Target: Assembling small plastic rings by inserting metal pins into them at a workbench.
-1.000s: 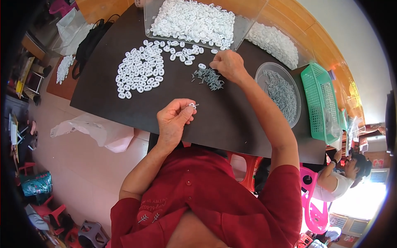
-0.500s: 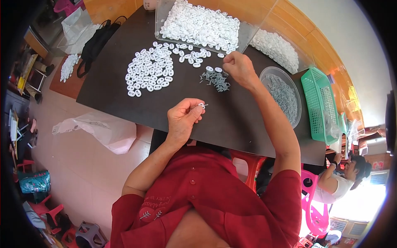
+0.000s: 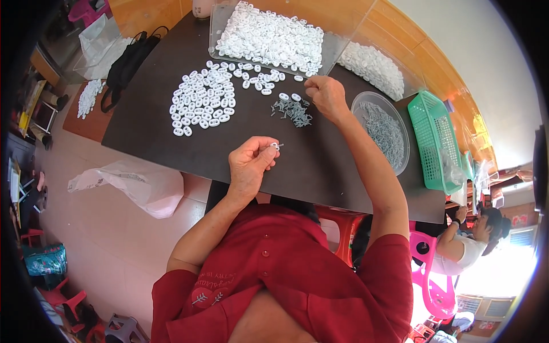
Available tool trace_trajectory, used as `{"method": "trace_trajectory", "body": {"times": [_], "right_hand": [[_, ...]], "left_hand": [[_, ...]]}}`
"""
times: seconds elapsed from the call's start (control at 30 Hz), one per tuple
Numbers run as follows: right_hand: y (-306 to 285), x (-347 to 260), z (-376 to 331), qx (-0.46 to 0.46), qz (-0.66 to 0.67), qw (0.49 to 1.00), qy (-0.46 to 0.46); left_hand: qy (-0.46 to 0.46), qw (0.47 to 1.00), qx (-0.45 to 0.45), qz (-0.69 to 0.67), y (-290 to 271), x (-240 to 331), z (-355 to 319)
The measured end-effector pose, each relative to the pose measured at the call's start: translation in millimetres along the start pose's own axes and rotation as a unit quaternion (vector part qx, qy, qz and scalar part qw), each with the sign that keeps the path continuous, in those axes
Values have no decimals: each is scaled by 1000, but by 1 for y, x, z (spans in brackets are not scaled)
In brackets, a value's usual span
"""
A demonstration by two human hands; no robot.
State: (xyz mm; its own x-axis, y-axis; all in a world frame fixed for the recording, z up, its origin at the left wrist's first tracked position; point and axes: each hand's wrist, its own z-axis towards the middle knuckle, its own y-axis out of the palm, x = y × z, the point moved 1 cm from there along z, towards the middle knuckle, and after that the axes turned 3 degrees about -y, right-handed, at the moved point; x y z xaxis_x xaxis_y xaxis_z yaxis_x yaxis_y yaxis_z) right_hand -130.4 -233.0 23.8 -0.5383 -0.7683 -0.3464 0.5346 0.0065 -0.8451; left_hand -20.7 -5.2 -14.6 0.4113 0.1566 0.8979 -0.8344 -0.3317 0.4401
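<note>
My left hand (image 3: 247, 166), over the near part of the dark table (image 3: 320, 166), pinches a small white two-hole plastic piece (image 3: 275, 146). A thin grey pin or screw sticks out of its side. Farther off to the right, my right hand (image 3: 327, 96) is closed beside a small heap of grey pins (image 3: 296, 114); whatever its fingertips hold is hidden. Two white ovals (image 3: 289, 97) lie at the heap's far edge. Left of these spreads a large group of white oval pieces (image 3: 203, 100), with more scattered toward the clear bin.
A clear bin (image 3: 213, 46) heaped with white pieces stands at the back, with another white heap (image 3: 372, 67) to its right. Beside my right forearm sit a round tub (image 3: 407, 134) of grey pins and a green basket (image 3: 422, 128). A person (image 3: 466, 246) sits at far right.
The whole view has shifted slightly. My left hand keeps its pinch on the white piece, and my right hand stays closed near the grey heap with little visible movement.
</note>
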Motion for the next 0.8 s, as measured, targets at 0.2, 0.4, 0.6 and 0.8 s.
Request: {"method": "trace_trajectory", "body": {"times": [0.2, 0.4, 0.6, 0.8], "right_hand": [[12, 5, 15, 60, -83, 992, -78], [20, 9, 17, 3, -153, 984, -87], [12, 9, 14, 8, -53, 998, -40], [19, 8, 20, -45, -106, 989, -94]], "left_hand": [[-5, 1000, 7, -1, 0, 1, -2], [-9, 1000, 8, -1, 2, 2, -2], [-2, 1000, 5, 11, 1, 4, -1], [-13, 1000, 9, 6, 2, 5, -1]]}}
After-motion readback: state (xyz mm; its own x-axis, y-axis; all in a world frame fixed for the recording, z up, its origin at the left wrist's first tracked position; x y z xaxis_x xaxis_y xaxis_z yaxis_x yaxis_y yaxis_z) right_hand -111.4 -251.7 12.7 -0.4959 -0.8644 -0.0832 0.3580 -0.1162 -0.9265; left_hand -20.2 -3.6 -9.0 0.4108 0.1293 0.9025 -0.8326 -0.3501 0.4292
